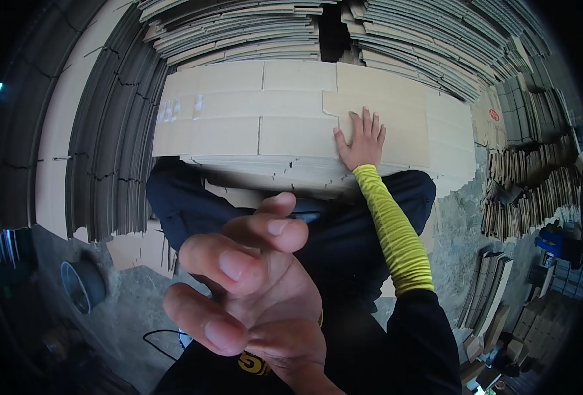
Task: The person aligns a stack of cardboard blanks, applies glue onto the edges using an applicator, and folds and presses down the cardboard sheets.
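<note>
My right hand [364,141], below a yellow sleeve, lies palm down with fingers spread on a flat cardboard sheet [225,135]. That sheet tops a stack of flattened cardboard in front of my bent knees. It has slits, a notch near my right fingertips and a shiny strip of clear tape [181,108] on its left part. Close to the camera, my left hand [252,283] is raised above my lap, palm partly showing. Its fingers are loosely curled and apart, with nothing visible in them. The cardboard is well beyond it.
Tall stacks of flattened cardboard [113,131] stand to the left, with more piles [239,33] at the back. Bundled cardboard pieces [528,187] line the right side. A grey basin [83,288] sits on the concrete floor [133,299] at lower left, near a black cable [154,336].
</note>
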